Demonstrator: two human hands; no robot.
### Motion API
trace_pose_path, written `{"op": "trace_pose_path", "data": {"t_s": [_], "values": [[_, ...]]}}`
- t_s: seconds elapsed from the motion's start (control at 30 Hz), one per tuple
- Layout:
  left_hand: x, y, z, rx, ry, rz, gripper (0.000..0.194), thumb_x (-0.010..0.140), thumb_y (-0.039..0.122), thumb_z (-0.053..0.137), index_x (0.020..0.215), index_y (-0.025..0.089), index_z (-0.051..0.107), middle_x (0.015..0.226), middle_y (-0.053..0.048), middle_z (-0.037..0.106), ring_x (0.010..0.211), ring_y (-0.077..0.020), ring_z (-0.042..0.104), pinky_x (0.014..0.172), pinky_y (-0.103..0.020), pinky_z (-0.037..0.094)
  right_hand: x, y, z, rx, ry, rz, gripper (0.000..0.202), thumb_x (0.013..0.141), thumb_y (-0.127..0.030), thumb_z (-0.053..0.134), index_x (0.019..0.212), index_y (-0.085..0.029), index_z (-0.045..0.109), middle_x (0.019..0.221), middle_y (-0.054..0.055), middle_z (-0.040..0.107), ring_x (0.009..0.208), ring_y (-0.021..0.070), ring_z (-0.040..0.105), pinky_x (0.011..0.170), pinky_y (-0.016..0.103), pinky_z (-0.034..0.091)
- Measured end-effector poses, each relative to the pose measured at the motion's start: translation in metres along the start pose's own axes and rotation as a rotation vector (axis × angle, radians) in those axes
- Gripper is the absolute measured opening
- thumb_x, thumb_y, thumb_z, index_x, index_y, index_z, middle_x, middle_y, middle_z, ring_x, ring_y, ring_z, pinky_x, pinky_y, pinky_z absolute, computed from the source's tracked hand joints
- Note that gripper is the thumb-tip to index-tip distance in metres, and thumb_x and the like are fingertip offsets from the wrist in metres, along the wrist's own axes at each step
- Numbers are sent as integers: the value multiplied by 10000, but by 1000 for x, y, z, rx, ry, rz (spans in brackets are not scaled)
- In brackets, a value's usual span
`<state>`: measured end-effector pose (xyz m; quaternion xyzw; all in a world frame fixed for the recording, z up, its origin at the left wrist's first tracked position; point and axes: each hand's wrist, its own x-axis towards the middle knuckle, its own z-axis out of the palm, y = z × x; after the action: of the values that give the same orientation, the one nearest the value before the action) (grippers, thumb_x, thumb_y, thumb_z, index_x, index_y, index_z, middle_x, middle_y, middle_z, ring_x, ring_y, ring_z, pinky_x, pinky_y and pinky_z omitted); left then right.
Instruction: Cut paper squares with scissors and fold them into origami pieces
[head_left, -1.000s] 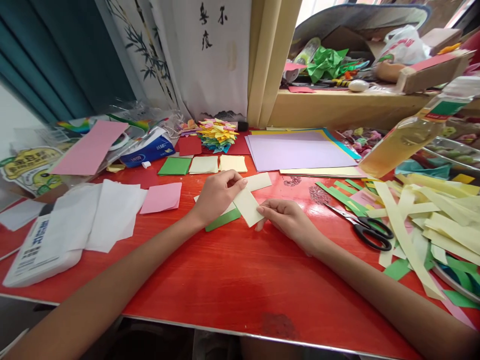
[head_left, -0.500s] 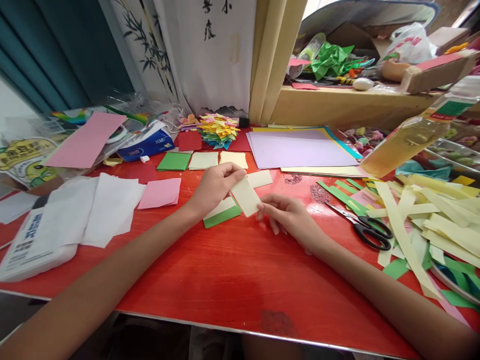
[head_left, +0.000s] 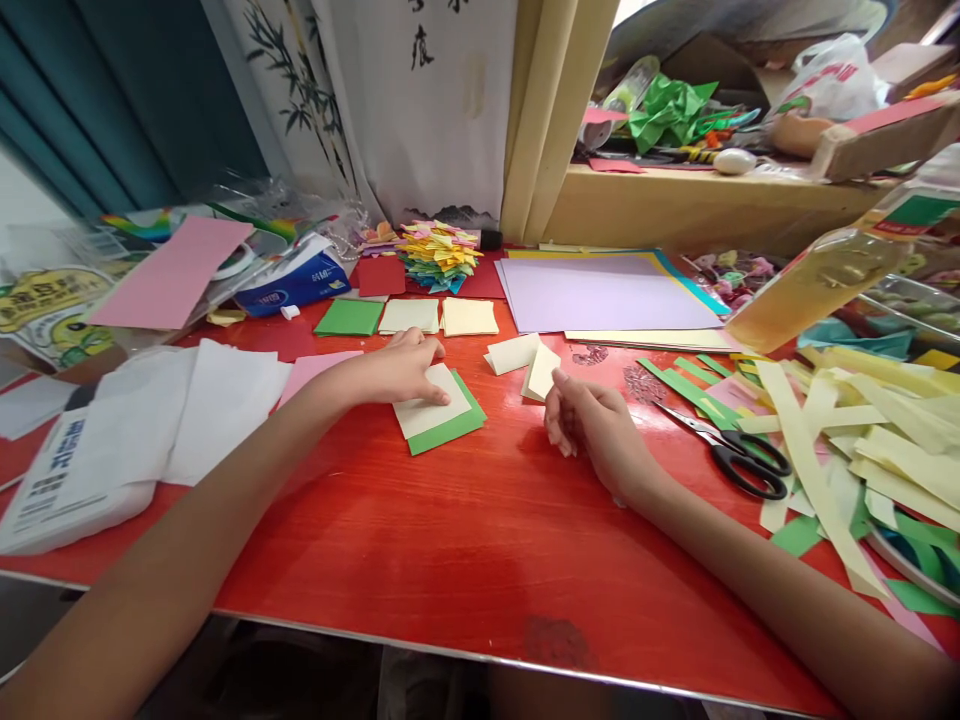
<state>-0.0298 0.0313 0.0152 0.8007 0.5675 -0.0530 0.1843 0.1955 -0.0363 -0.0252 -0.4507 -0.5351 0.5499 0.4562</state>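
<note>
My left hand (head_left: 409, 368) reaches over a cream paper square (head_left: 435, 408), its thumb resting on the sheet and its fingers stretched out. That square lies askew on a green paper square (head_left: 454, 430). With thumb and forefinger my right hand (head_left: 581, 415) pinches the edge of a small folded cream paper (head_left: 541, 372), the other fingers curled below. Beside it on the table is another folded cream paper (head_left: 514, 352), slightly sprung open. Stacks of green squares (head_left: 349, 317), pale squares (head_left: 409, 315) and yellowish squares (head_left: 470, 316) form a row behind.
Black-handled scissors (head_left: 739, 455) lie right of my right hand, by a heap of paper strips (head_left: 817, 420). A bottle (head_left: 832, 270) leans beyond. Lilac sheets (head_left: 600, 290) lie at the back; white tissues (head_left: 225, 410) and pink squares (head_left: 315, 368) at left.
My left hand has let go of the folded cream paper and moved left and down onto the cream square. The folded paper has shifted right with my right hand.
</note>
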Motion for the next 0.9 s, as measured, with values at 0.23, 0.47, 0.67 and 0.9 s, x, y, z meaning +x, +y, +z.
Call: {"op": "trace_pose_path", "data": {"t_s": [0.23,0.47,0.67,0.9], "values": [[-1,4,3,5,43,-2,426,661,501,539,952,198,473,1084,-96,467,991,-264,476,727,-334,421,-3,-2,2,-188,-115,-20,396,857,-455,447,591,-168,505,459,-36,488,397,66,431,423,195,335],[0,1,-1,-114,177,82,210,676,237,523,880,199,495,979,-54,524,866,-209,529,664,-305,416,-2,-2,2,-181,-113,-20,379,860,-452,442,623,-165,515,458,-40,491,389,57,424,414,190,325],[-14,23,-16,-776,267,208,217,664,217,622,870,171,571,846,-27,577,804,-153,554,674,-278,445,0,-1,1,-87,-59,-39,238,809,-410,546,923,-202,535,772,-8,584,512,76,528,422,196,412],[-17,40,-5,-942,408,282,145,694,224,633,810,170,565,826,-8,578,757,-120,550,664,-248,455,-1,-1,6,215,-296,50,254,830,-324,534,1029,-170,564,982,79,617,719,154,648,498,236,534]]}}
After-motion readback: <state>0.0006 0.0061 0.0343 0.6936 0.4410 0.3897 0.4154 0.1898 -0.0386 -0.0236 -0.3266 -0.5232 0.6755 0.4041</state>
